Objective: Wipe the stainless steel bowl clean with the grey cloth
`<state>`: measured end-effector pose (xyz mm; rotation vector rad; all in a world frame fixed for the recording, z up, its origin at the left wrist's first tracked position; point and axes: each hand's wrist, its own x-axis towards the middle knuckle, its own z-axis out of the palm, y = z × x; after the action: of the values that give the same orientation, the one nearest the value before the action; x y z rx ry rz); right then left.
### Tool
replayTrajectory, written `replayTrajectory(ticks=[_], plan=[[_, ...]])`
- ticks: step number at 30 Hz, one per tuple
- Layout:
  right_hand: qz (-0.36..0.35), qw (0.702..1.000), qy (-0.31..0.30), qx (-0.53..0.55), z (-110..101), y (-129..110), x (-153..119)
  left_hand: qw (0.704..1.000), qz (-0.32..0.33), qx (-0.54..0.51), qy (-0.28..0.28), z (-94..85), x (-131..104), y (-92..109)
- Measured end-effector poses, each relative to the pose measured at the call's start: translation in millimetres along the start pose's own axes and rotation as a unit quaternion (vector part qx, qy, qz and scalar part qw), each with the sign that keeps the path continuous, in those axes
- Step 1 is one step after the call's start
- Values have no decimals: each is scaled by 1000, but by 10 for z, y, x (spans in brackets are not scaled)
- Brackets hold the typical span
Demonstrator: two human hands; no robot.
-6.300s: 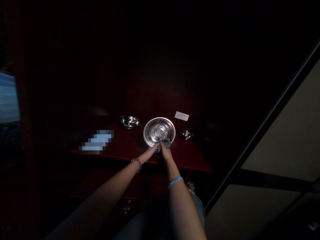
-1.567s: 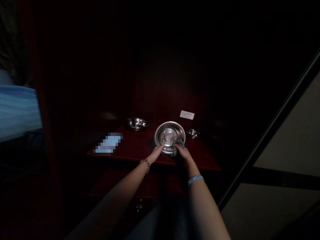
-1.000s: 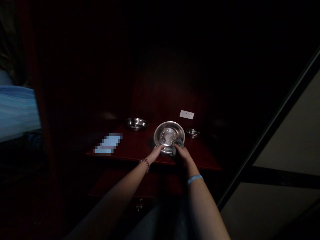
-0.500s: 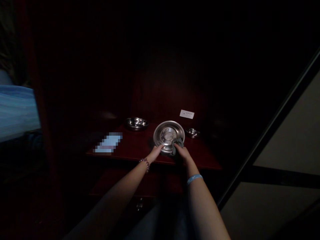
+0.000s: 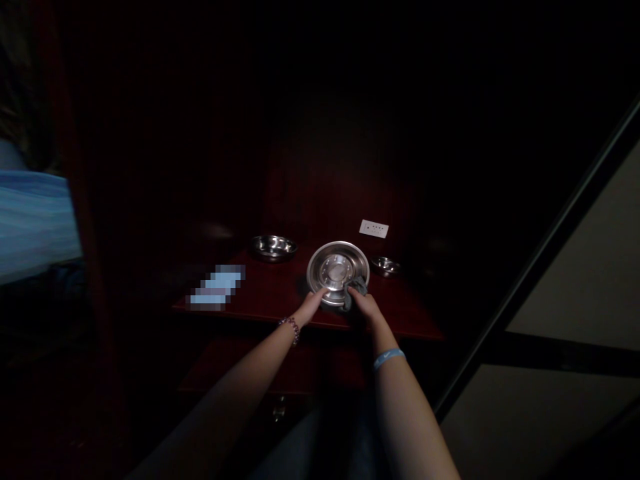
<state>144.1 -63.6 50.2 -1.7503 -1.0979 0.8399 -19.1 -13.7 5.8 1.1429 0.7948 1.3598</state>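
Observation:
A round stainless steel basin is tilted up toward me above the dark red desk. My left hand grips its near rim, thumb on the inside and the other fingers hidden beneath. At the right part of the rim my right hand is closed on a grey cloth, which is folded over the basin's edge. Whether the basin touches the desk I cannot tell. A beaded bracelet circles my left wrist, and a blue band my right.
One steel bowl stands behind on the left, a smaller steel bowl on the right. A white socket plate is on the back wall. A blurred pale rectangle lies at the desk's left. Below is a drawer knob.
Hardly anything differs. Both hands, the basin and the cloth keep nearly the same place.

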Motion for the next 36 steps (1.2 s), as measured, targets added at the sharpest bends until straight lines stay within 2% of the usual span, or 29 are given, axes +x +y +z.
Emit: replayTrajectory(ticks=[3, 14, 24, 36], plan=[[1, 1000, 1, 21, 13, 17, 28, 999, -30, -41, 3, -22, 28, -34], [7, 999, -7, 50, 95, -18, -2, 997, 0, -76, -24, -16, 50, -49], [3, 999, -7, 43, 147, -60, -67, 998, -13, -25, -48, -8, -1, -28], [-10, 999, 2, 44, 248, -26, -61, 999, -10, -37, -7, 24, -16, 20]])
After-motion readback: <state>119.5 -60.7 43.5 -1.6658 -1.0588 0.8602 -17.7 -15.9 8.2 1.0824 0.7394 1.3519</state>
